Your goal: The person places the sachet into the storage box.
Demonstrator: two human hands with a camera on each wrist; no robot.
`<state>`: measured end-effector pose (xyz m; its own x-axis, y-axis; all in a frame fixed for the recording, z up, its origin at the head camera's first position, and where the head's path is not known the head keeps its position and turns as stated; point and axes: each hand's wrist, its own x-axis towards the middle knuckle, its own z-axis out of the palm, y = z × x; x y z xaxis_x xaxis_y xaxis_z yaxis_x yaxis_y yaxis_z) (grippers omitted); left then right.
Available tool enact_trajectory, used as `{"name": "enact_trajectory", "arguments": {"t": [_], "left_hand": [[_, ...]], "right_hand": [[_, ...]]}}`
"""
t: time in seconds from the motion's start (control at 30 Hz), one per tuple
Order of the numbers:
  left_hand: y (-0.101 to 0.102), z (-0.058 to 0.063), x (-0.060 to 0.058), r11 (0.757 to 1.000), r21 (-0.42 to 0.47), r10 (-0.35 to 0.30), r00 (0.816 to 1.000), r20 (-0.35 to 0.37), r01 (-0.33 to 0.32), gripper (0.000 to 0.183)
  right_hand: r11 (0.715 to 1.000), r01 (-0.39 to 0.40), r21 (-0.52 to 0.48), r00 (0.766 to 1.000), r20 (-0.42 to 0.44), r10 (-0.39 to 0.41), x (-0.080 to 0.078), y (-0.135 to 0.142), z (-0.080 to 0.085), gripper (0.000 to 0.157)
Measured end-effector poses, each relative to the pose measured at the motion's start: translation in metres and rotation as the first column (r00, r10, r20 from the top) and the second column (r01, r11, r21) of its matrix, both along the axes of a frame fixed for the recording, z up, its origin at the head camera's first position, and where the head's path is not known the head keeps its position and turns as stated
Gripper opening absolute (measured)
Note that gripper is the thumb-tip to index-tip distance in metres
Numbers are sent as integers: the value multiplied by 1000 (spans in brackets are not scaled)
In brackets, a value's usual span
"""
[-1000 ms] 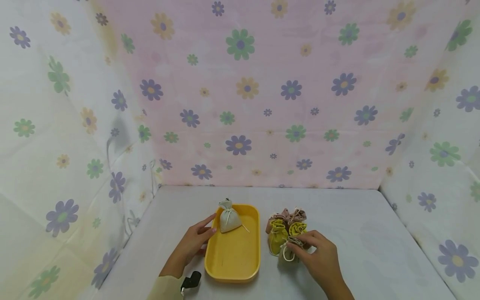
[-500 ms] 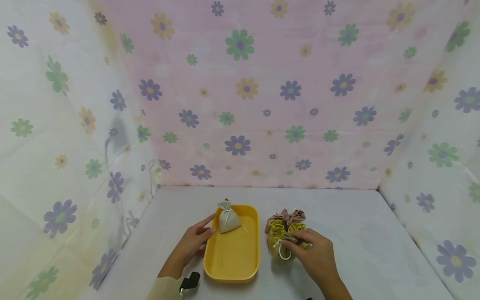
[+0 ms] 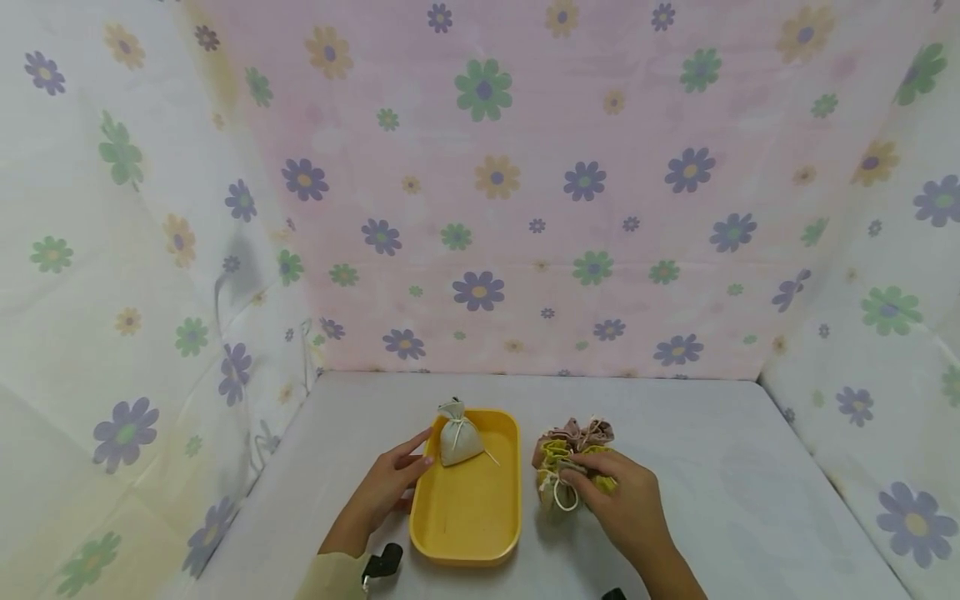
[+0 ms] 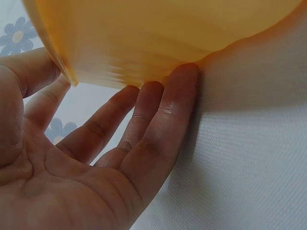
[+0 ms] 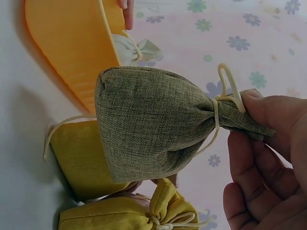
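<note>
My right hand (image 3: 628,502) pinches a grey-green drawstring pouch (image 5: 148,124) by its gathered neck, between thumb and fingers. In the right wrist view the pouch hangs above the others, its cream cord looped near my thumb. At the yellow tray (image 3: 465,537), my left hand (image 3: 384,485) grips the left side, thumb over the rim and fingertips against the outer wall. A pale drawstring pouch (image 3: 459,442) leans in the tray's far left corner. Beneath my right hand stand a mustard pouch (image 5: 81,155) and another mustard pouch (image 5: 105,214), partly hidden.
Dusty pink pouches (image 3: 555,435) stand behind the mustard ones, right of the tray. All sit on a white table (image 3: 712,467). Flowered cloth (image 3: 480,225) encloses the back and sides. A black wrist device (image 3: 384,561) is by my left sleeve.
My right hand has moved left and a little away from me, carrying the grey-green pouch up in front of the mustard pouches. My left hand and the tray stay put.
</note>
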<state>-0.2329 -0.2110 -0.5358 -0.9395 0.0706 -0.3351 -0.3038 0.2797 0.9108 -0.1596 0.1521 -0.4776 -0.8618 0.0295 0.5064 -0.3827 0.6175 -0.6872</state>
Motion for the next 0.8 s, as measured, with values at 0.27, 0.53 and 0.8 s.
{"name": "enact_trajectory", "arguments": {"t": [0.27,0.53,0.8], "left_hand": [[0,-1,1,1000,-2,-3,1000,-7,3,62],[1,-1,0,1000,-11,-2,1000,1,2,63],[1,0,-1,1000,5,-3,1000,11,3,64]], "right_hand": [[999,-27,31,999,-31,28,-6,-5,9,18],[997,-53,54,998,-42,55,-11,-12,20,18],[992,-114,45,986,-119,119,-18,-17,25,20]]}}
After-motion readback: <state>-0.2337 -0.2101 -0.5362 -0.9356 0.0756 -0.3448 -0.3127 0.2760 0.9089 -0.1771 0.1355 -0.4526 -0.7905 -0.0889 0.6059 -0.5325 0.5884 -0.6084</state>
